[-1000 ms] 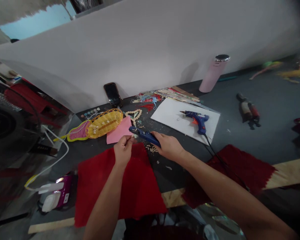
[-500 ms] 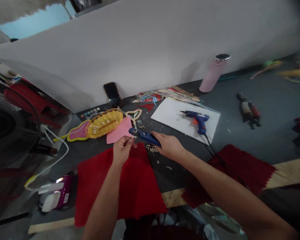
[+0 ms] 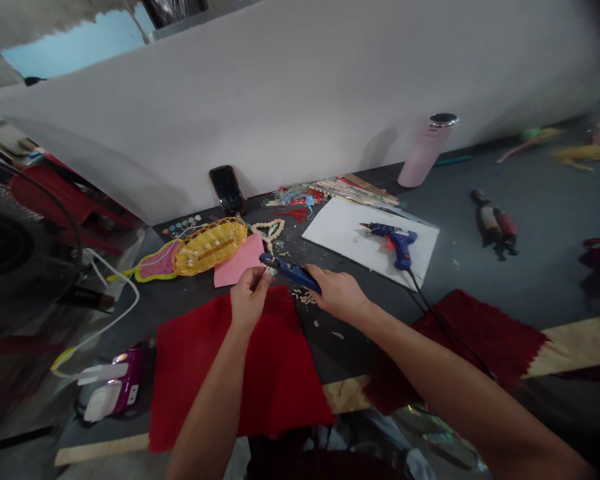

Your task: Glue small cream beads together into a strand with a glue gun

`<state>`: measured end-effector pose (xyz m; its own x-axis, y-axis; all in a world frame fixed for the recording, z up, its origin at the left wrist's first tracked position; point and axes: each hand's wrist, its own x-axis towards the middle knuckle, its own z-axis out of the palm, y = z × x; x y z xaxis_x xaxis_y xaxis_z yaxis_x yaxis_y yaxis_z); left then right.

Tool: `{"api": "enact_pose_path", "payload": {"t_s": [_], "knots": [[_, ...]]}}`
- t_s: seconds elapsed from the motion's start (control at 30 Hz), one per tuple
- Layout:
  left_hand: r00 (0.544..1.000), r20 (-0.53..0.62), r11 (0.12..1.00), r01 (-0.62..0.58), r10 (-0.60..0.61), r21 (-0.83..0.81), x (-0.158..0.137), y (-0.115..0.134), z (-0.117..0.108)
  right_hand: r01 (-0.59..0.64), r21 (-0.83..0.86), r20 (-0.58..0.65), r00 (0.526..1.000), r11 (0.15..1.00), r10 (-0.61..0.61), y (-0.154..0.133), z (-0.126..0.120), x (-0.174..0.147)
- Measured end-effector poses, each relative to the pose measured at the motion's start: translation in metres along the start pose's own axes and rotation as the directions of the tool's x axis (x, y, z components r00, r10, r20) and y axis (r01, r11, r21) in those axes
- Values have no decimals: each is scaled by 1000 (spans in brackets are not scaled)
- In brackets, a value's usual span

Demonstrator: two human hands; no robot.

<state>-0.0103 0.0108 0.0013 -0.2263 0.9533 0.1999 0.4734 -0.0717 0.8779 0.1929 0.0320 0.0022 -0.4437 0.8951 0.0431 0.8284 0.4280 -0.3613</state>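
Observation:
My right hand [image 3: 341, 293] is wrapped round the handles of a blue plier-like hand tool [image 3: 295, 272], its head pointing left. My left hand [image 3: 248, 297] pinches a small bundle of whitish pieces [image 3: 271, 271] just under the tool's head; whether the jaws touch it, I cannot tell. Short pale bits [image 3: 304, 296] lie scattered on the dark table below the tool. Beneath my left forearm is a red cloth [image 3: 280, 373], and a pink paper sheet [image 3: 233, 265] lies just beyond my left hand.
A blue glue gun [image 3: 396, 241] rests on a white board [image 3: 330, 230], its cord trailing right. Further back are a yellow woven basket [image 3: 210, 248], a phone [image 3: 227, 191] leaning on the partition and a pink bottle [image 3: 427, 153]. A purple power strip [image 3: 130, 383] sits front left.
My left hand has shifted slightly right, and the whitish pieces in its fingers show more clearly. The blue tool has barely moved in my right hand.

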Motion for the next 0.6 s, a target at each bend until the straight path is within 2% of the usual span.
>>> {"api": "enact_pose_path", "payload": {"t_s": [0.13, 0.2, 0.37, 0.6], "knots": [[999, 11, 997, -41, 40, 63, -1, 5, -4, 61, 36, -28, 998, 997, -60, 3, 2, 0], [998, 39, 999, -45, 44, 25, 0, 5, -6, 95, 47, -42, 995, 994, -94, 4, 3, 1], [993, 119, 990, 42, -26, -135, 1, -2, -6, 117, 52, -26, 993, 992, -116, 9, 2, 2], [989, 140, 986, 69, -48, -151, 4, -6, -6, 100, 31, 5, 995, 995, -100, 9, 2, 2]]}}
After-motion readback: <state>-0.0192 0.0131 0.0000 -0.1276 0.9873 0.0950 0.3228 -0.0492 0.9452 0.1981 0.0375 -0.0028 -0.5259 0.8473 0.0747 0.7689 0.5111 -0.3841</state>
